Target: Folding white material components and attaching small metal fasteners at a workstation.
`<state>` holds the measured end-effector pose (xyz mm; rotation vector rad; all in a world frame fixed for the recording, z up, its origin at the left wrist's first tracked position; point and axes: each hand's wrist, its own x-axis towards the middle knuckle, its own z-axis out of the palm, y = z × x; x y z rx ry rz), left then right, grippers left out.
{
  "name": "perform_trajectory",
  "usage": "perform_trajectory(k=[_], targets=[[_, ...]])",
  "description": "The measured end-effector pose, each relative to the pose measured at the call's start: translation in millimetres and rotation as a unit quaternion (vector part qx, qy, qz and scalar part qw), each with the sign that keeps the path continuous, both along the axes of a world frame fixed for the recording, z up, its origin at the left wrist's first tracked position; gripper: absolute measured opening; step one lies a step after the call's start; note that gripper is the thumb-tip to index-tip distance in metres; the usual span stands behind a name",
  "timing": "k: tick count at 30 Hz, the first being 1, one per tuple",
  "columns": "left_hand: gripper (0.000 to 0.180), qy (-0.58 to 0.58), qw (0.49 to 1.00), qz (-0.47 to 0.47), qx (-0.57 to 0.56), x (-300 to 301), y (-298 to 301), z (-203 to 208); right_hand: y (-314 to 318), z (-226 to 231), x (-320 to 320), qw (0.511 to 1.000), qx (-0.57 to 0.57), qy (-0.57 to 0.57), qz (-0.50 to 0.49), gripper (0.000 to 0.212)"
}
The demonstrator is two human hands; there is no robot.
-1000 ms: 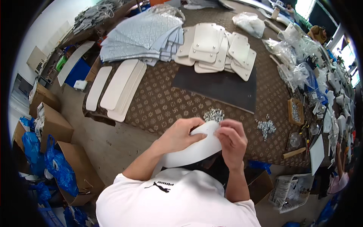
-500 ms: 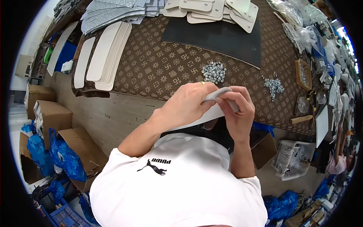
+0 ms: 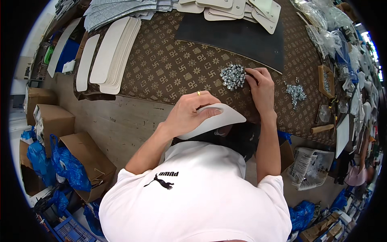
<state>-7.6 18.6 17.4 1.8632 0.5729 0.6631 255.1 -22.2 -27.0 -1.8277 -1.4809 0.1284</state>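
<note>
My left hand [image 3: 193, 111] grips a curved white panel [image 3: 227, 116] with rounded corners, fingers over its upper edge and thumb across its face. The panel is held in front of my lap, off the table. At the right edge of a pile of small round metal studs [image 3: 232, 77], my right hand [image 3: 261, 84] reaches down with thumb and forefinger curled together. Whatever may be between those fingertips is too small to make out. Another small heap of metal fasteners [image 3: 296, 92] lies to the right of that hand.
A stack of long white panels [image 3: 117, 52] lies at the table's left. Behind the studs is a black board [image 3: 238, 40], with white panels [image 3: 264, 16] bearing metal studs at its far edge. A wooden box [image 3: 326, 82] of fasteners stands right, near a wooden handle [image 3: 322, 128].
My right hand has let go of the panel and moved up and right to the stud pile. My left hand keeps its hold; the panel is less bent over now.
</note>
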Motion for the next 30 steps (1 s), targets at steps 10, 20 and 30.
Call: perform_trajectory(k=[10,20,30], targets=[[0.017,-0.042,0.995,-0.046,-0.082,3.2,2.5,-1.0,-39.2,35.6,-24.3,0.934,-0.093,0.344,0.035,0.014],[0.025,-0.100,0.984,-0.144,0.036,13.5,2.6,-5.6,-83.5,46.9,-58.5,0.684,-0.162,0.690,0.174,0.019],[0.023,-0.080,0.988,-0.120,0.053,30.0,-10.3,8.1,-92.2,40.3,-51.9,0.717,-0.167,0.655,0.167,0.012]])
